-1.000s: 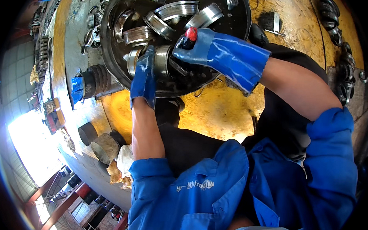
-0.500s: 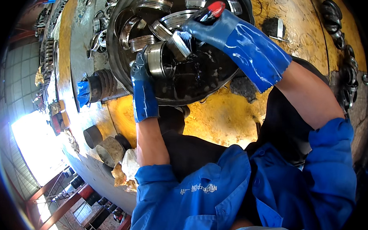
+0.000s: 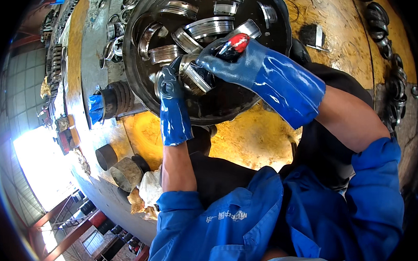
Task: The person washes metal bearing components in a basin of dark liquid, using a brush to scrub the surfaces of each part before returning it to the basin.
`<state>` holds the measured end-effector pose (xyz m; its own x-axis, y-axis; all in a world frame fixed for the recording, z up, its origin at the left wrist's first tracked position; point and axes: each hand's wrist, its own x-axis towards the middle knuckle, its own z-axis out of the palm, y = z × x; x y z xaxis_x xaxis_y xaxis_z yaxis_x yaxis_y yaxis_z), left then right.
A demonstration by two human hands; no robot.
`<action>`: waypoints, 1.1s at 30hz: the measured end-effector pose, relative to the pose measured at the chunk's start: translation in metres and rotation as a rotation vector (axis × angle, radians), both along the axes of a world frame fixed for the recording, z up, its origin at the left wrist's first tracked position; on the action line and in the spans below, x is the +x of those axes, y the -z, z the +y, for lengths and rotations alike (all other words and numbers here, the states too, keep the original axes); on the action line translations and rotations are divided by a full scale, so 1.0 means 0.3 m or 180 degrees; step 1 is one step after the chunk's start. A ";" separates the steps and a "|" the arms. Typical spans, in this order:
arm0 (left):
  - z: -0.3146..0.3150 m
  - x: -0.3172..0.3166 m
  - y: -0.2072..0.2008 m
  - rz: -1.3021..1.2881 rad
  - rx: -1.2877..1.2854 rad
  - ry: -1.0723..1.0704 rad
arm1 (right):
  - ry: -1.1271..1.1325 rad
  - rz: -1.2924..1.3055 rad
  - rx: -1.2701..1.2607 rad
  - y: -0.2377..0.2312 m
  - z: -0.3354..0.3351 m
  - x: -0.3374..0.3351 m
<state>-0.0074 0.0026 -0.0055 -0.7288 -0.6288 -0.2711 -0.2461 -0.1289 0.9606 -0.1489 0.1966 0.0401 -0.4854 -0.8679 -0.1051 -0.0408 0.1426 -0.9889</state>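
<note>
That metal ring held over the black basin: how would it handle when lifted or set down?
The metal ring looks thick and solid, so probably rigid and heavy for its size. Its wet sheen suggests it is slippery; both the left hand and right hand grip it. Set on edge, it would likely roll.

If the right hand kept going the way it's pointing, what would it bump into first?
Most likely the metal ring that the left hand grips in the black basin; the right hand already seems to touch it.

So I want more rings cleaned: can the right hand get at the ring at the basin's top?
Probably yes: the right hand is already over the basin, and the ring lies uncovered just beyond it.
</note>
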 end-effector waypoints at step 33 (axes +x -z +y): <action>0.139 0.013 -0.051 -0.1354 0.0497 0.0604 | 0.0153 0.1368 0.1034 0.436 -0.040 -0.034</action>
<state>-0.0036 0.0444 0.0097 -0.6309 -0.4238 -0.6499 -0.6455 -0.1782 0.7427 -0.1590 0.1847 -0.0907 -0.5822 -0.7996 -0.1476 -0.4179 0.4500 -0.7892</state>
